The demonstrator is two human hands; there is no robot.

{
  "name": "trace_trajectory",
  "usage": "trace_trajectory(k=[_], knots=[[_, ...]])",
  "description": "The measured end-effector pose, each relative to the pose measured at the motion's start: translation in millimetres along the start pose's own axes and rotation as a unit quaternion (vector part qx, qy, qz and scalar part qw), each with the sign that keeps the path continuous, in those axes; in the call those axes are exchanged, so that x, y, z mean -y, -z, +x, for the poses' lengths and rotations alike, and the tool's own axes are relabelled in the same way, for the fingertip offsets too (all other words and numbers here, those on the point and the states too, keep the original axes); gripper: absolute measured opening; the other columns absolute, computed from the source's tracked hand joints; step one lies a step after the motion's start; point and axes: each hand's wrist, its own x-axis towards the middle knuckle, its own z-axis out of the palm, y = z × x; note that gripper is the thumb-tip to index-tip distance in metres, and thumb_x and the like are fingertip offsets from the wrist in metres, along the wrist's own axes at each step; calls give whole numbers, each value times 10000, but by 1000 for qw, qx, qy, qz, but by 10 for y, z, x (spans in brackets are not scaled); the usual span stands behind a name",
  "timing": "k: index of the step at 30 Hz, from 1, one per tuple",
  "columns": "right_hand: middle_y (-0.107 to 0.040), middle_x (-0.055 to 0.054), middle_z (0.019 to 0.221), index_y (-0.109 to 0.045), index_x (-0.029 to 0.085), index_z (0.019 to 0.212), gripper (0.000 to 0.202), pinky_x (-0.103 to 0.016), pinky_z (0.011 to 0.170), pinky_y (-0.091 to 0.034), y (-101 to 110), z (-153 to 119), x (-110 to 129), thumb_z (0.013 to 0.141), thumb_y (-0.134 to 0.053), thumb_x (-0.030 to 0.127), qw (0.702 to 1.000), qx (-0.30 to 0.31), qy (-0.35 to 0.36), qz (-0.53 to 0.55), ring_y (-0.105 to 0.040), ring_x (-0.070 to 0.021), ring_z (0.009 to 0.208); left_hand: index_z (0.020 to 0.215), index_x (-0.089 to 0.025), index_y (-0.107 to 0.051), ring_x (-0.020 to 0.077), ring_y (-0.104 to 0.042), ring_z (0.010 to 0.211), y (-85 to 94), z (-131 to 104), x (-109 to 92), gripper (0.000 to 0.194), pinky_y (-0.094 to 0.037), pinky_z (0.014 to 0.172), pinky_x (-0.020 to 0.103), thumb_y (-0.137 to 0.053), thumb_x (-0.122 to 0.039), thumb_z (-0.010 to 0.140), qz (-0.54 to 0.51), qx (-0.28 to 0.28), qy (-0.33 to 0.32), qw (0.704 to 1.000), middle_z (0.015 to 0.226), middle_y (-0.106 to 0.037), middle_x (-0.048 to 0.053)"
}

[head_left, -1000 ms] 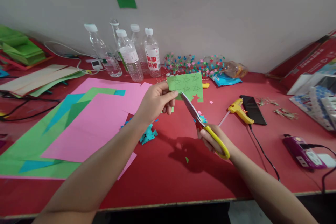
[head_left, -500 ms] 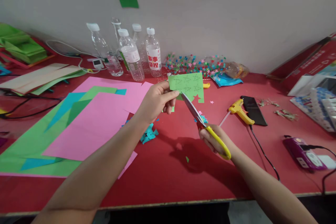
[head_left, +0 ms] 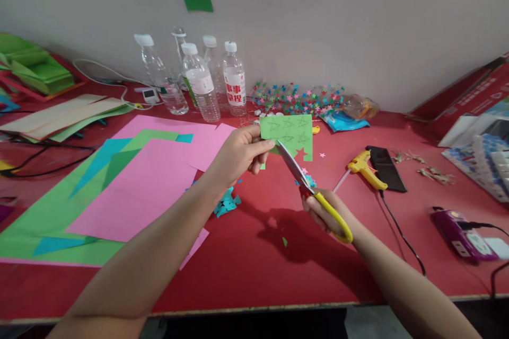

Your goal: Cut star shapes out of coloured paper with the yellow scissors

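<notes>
Pinched by its left edge, a green paper piece (head_left: 292, 130) with several pencilled stars is in my left hand (head_left: 248, 151). A star-shaped gap shows near its lower right. My right hand (head_left: 326, 212) is closed on yellow-handled scissors (head_left: 332, 215), whose blades point up and left and meet the paper's lower edge close to my left fingertips. Whether the blades are apart is hard to tell. Blue paper scraps (head_left: 226, 203) lie on the red table (head_left: 246, 275) below my left hand, and small cut stars (head_left: 308, 179) lie behind the scissors.
Pink sheets (head_left: 139, 190) and green sheets cover the left side. Several plastic bottles (head_left: 234, 82) stand by the wall, beside a star-filled clear bag (head_left: 296, 98). A yellow glue gun (head_left: 368, 169), a black phone (head_left: 387, 169) and a purple power adapter (head_left: 461, 235) lie at the right.
The green paper has tilted slightly, its right side now a little lower. Both hands and the scissors otherwise keep nearly the same pose; the whole view has shifted slightly.
</notes>
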Motion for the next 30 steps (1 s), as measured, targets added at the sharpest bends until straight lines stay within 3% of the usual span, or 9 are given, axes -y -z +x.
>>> trace_trajectory(k=[12, 30], knots=[[-379, 92, 379, -407, 225, 690, 452, -212, 367, -263, 24, -12, -25, 832, -461, 651, 999, 11, 26, -20, -309, -70, 320, 795, -167, -615, 47, -410, 320, 7, -16, -31, 46, -328, 323, 171, -593, -207, 787, 21, 13, 2, 1000, 477, -486, -65], [-354, 90, 374, -358, 243, 655, 421, -220, 335, -239, -22, -10, 43, 820, -491, 606, 1000, -3, -10, -16, -295, -72, 304, 779, -173, -618, 35, -384, 306, 14, -3, -18, 38, -306, 320, 169, -600, -207, 781, 16, 12, 10, 1000, 476, -490, -65]])
